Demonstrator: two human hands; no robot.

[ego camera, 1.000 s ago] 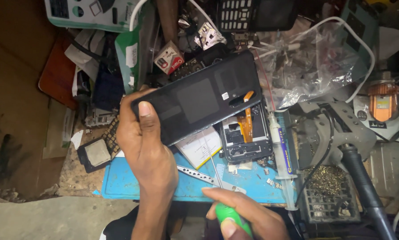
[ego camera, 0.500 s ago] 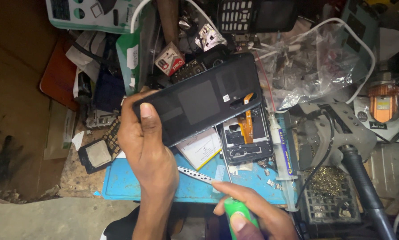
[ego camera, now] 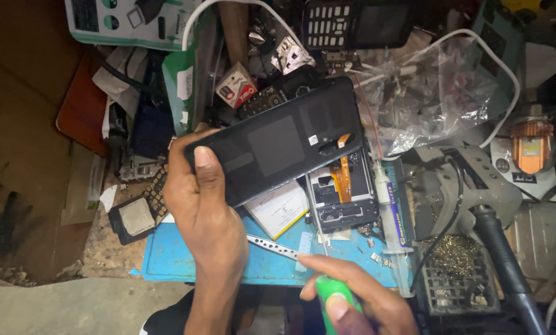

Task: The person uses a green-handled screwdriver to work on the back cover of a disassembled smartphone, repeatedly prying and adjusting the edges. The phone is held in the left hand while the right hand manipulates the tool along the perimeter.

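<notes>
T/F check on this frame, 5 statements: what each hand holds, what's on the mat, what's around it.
1. The left hand grips a dark phone back cover. True.
2. The right hand holds a red-handled tool. False: the tool handle is green.
3. An opened phone body with an orange flex cable lies on the blue mat. True.
4. The back cover lies flat on the mat with no hand on it. False: the left hand holds it lifted and tilted above the phone body.
5. A syringe lies at the mat's right edge. True.
</notes>
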